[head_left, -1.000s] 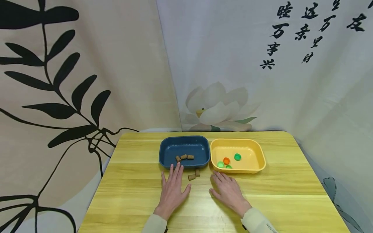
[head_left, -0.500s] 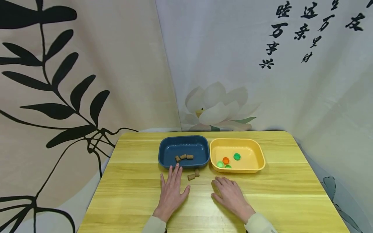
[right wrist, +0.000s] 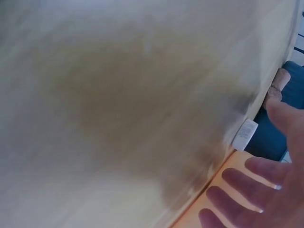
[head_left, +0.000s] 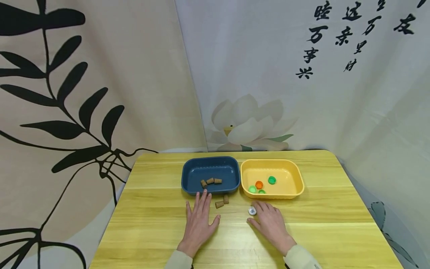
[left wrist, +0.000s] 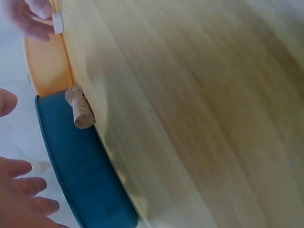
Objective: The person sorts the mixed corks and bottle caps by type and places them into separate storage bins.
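Note:
My left hand (head_left: 199,228) is flat with straight, spread fingers, its fingertips by the near wall of the blue tray (head_left: 188,175). Two corks (head_left: 219,204) lie on the table to the right of those fingertips; they also show in the left wrist view as brown corks (left wrist: 83,114). My right hand (head_left: 270,225) hovers over or rests on the table below the yellow tray (head_left: 295,192); its fingers look relaxed. Beside its index finger, ahead of the thumb, is a small white bottle cap (head_left: 252,210). The right wrist view has this white cap (right wrist: 244,135) between thumb and fingers, apparently ungripped.
Several corks (head_left: 210,181) lie in the blue tray. Green caps (head_left: 271,180) and an orange cap (head_left: 259,185) lie in the yellow one. Both trays stand side by side on the wooden table (head_left: 336,209), whose far edge meets a printed curtain (head_left: 151,74).
The white cap has come into sight beside my right hand, where it was not visible before. That hand has drawn back slightly from the yellow tray. My left hand is nearly still.

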`<state>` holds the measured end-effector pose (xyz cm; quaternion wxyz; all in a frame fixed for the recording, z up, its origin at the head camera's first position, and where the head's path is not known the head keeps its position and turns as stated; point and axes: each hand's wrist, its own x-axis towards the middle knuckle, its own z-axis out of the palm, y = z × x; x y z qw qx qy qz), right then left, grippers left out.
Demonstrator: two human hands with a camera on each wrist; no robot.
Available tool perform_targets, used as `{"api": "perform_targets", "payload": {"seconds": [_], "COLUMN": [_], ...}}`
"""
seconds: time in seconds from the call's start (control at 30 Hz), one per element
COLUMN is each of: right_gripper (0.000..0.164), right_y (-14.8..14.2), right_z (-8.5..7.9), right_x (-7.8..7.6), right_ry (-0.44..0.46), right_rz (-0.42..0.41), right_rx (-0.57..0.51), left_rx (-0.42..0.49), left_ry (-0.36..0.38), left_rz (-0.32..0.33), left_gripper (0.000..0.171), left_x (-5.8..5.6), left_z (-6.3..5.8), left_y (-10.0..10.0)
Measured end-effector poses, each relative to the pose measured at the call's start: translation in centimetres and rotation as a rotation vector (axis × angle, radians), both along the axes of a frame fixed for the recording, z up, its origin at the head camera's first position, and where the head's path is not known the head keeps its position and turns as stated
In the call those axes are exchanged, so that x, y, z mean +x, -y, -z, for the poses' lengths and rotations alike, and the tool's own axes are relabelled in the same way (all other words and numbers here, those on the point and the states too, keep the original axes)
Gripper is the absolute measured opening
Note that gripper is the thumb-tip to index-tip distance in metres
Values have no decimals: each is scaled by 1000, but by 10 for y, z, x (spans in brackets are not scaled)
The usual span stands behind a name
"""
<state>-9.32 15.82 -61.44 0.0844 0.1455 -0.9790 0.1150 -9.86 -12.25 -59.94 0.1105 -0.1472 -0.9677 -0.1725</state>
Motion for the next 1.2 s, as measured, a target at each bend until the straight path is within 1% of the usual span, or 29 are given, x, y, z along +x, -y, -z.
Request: {"api": "perform_targets", "payload": {"seconds": [0.13, 0.27, 0.33, 0.47, 0.57, 0.63, 0.77, 0.97, 1.1, 1.2], "right_gripper": [67, 64, 58, 40, 32, 32, 31, 33, 38, 39], "right_y": [0, 1, 2, 2, 2, 2, 1, -2, -7, -11], "right_z": [3, 6, 7, 9, 9, 9, 5, -4, -11, -16], "right_x": [-2, -4, -5, -5, -4, -4, -3, 1, 4, 6], "right_ry": [13, -10, -36, -103, -121, -113, -106, -114, -110, -107], "right_rz": [34, 42, 36, 21, 15, 12, 11, 9, 21, 34], "right_rx": [9, 16, 22, 26, 18, 11, -8, -24, -34, -47], "left_rx": [-8, -14, -16, -19, -21, -25, -56, -128, -193, -227], "left_ry": [-5, -1, 1, 12, 29, 32, 20, 4, 1, 7], "left_rz": [1, 2, 5, 16, 36, 55, 100, 183, 231, 257], "left_gripper": [80, 80, 80, 80, 80, 80, 79, 80, 82, 82], "left_x": [1, 2, 2, 2, 1, 0, -7, -21, -31, -36], "left_z": [1, 2, 3, 3, 3, 3, 2, -3, -2, 0], "left_y": [1, 2, 2, -2, -7, -11, -24, -51, -72, -85]}}
